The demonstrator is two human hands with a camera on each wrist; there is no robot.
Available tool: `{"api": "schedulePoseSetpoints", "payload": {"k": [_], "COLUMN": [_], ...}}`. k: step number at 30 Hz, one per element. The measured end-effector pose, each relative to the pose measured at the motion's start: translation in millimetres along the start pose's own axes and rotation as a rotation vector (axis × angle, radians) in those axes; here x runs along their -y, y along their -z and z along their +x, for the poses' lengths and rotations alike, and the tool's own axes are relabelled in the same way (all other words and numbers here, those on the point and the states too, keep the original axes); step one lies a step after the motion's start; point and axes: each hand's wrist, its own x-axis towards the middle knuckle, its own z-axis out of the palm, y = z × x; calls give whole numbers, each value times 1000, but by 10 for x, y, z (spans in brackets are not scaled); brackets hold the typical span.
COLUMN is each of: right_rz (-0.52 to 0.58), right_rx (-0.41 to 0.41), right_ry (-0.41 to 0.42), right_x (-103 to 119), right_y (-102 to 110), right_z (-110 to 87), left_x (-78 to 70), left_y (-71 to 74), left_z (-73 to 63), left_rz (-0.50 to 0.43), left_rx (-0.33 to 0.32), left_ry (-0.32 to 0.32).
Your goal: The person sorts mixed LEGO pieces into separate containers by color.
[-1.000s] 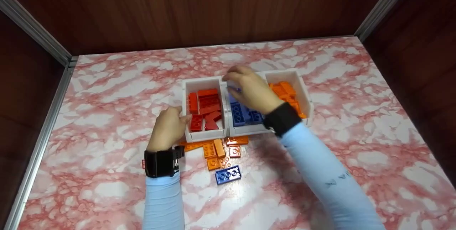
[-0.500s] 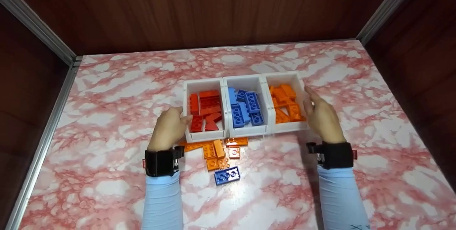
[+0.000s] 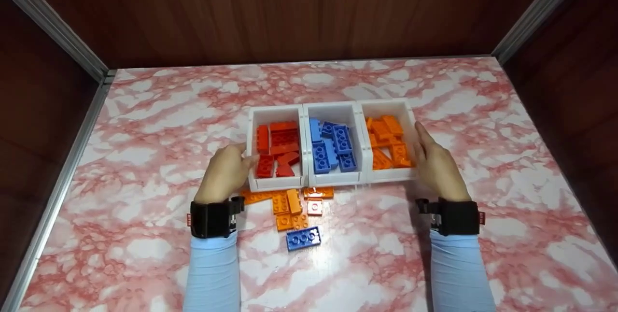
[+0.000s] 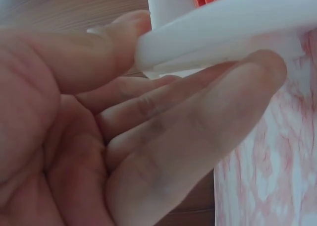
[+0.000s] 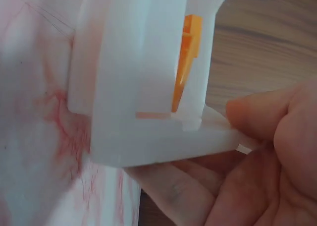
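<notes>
Three white plastic bins stand side by side in the head view. The left bin point(image 3: 277, 185) holds red toy bricks point(image 3: 284, 139), the middle bin point(image 3: 335, 178) blue bricks point(image 3: 342, 140), the right bin point(image 3: 393, 174) orange bricks point(image 3: 388, 128). My left hand point(image 3: 224, 172) grips the left bin's outer side; in the left wrist view its thumb lies at the rim point(image 4: 223, 35), with the fingers beneath. On the opposite end, my right hand point(image 3: 440, 167) holds the right bin's outer wall between thumb and fingers. An orange brick point(image 5: 187, 57) shows inside that bin in the right wrist view.
Several loose orange bricks point(image 3: 282, 203) and one blue brick point(image 3: 303, 239) lie on the marbled tabletop point(image 3: 338, 278) just in front of the bins. Dark wood-grain panels point(image 3: 299, 12) with metal edge strips enclose the back and sides.
My right hand has left the middle bin and moved right to the right bin's outer side, where it now holds the wall. My left hand keeps its grip on the left bin.
</notes>
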Motion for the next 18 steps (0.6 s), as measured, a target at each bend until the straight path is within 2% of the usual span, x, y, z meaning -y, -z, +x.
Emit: {"api": "schedulePoseSetpoints", "payload": {"k": [4, 8, 12, 18], "right_rz": [32, 42, 39, 22], "right_rx": [17, 33, 51, 49], "right_ry": [-7, -29, -44, -57], "right_x": [11, 6, -8, -7], "right_y": [39, 73, 88, 86], "right_z": [-5, -24, -38, -23], "left_x": [16, 65, 145, 308], "left_y": [87, 148, 102, -141], "left_z": [-100, -235, -355, -469], "left_rz": [-3, 51, 148, 264], "left_rx": [34, 101, 103, 59], "left_ry": [33, 50, -1, -132]}}
